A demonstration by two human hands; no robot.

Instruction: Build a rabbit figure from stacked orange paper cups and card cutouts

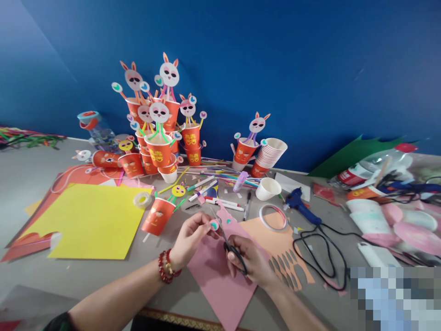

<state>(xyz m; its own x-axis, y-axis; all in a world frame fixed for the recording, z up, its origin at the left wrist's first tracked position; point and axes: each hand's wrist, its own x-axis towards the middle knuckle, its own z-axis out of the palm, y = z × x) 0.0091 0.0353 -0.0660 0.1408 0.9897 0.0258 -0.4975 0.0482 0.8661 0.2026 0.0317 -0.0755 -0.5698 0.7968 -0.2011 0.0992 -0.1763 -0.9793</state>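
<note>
Between the fingertips of my left hand point(193, 236) is a small pink paper disc point(214, 225) with a teal heart on it. My right hand point(246, 257) grips black-handled scissors point(235, 257), their blades pointing up and left beside the disc. Under both hands lies a sheet of pink paper point(227, 287), its far end cut to an irregular edge. Another teal mark shows on that sheet near the blades. Whether the blades touch the disc I cannot tell. Left of my hands, a red paper cup point(158, 216) with a yellow face figure leans on the table.
Red cups with rabbit figures point(160, 151) stand stacked at the back. Yellow paper point(96, 220) lies left. Markers point(223, 202), a white cup point(268, 189), a tape roll point(273, 217) on cut orange paper point(255, 225), and a corded blue glue gun point(303, 207) lie ahead and right.
</note>
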